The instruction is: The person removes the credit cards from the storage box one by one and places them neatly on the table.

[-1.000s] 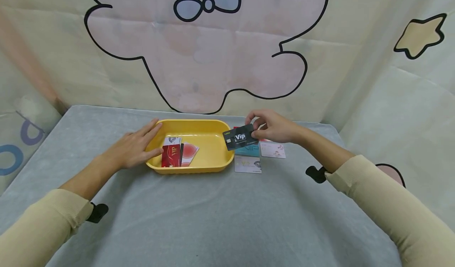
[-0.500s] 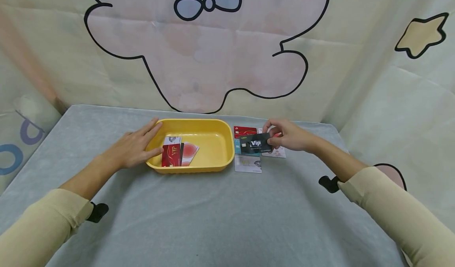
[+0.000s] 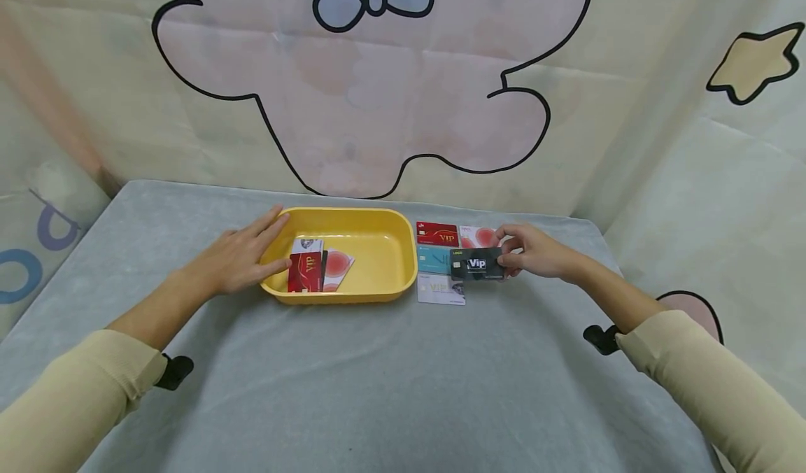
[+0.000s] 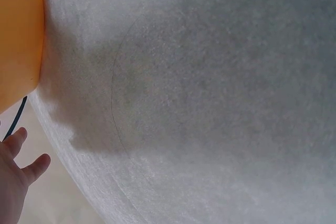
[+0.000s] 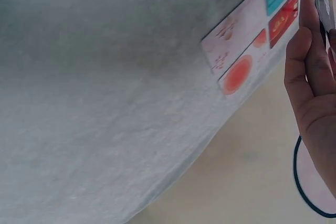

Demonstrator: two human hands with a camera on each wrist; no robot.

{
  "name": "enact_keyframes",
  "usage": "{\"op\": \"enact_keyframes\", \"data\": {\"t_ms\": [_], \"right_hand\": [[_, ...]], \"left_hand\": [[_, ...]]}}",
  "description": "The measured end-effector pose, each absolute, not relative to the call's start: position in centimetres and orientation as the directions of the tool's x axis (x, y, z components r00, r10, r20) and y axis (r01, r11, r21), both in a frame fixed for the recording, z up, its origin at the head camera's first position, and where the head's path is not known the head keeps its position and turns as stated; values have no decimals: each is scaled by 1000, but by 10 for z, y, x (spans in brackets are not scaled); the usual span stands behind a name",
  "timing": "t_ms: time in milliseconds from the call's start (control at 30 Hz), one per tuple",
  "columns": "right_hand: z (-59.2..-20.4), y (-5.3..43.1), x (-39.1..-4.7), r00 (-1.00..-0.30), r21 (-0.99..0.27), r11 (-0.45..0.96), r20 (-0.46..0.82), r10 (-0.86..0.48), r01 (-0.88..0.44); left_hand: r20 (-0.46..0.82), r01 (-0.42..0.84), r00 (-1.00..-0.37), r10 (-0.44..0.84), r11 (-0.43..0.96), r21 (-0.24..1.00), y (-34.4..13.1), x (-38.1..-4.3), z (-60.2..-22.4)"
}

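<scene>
My left hand (image 3: 234, 257) rests on the left rim of a yellow tray (image 3: 380, 252), its fingers fairly straight. Inside lie a red VIP card (image 3: 305, 273), a white card (image 3: 307, 245), a card with a pink circle (image 3: 338, 266) and a dark card showing only an edge. My right hand (image 3: 536, 250) pinches a black Vip card (image 3: 476, 264) by its right end, above the cards right of the tray. In the right wrist view, a pale card with a pink pattern (image 5: 233, 35) lies on the cloth; the black card hides most of it from the head view.
Right of the tray lie a red VIP card (image 3: 437, 234), a card with a pink circle (image 3: 475, 236), a blue card (image 3: 433, 258) and a white VIP card (image 3: 441, 289). Grey cloth (image 3: 378, 382) covers the table. A printed curtain (image 3: 352, 109) hangs behind.
My right hand has carried the black card rightward and lower, from the tray's right rim to over the loose cards, baring the red and blue ones. The left hand stays on the rim.
</scene>
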State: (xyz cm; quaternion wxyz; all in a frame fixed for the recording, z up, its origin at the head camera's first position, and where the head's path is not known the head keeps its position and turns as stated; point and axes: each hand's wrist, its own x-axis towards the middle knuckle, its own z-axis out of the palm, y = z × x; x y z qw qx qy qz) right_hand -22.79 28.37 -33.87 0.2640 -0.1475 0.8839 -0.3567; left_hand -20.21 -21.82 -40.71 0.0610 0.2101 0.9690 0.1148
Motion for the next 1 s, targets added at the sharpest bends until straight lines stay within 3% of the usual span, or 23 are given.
{"op": "enact_keyframes", "data": {"t_ms": [467, 1000], "right_hand": [[-362, 324, -226, -798, -678, 734, -465, -383, 43], [-378, 324, -220, -734, -696, 716, -513, -445, 52]], "left_hand": [[-76, 393, -904, 421, 887, 244, -218, -203, -406], [-91, 385, -904, 417, 889, 248, -217, -202, -404]]}}
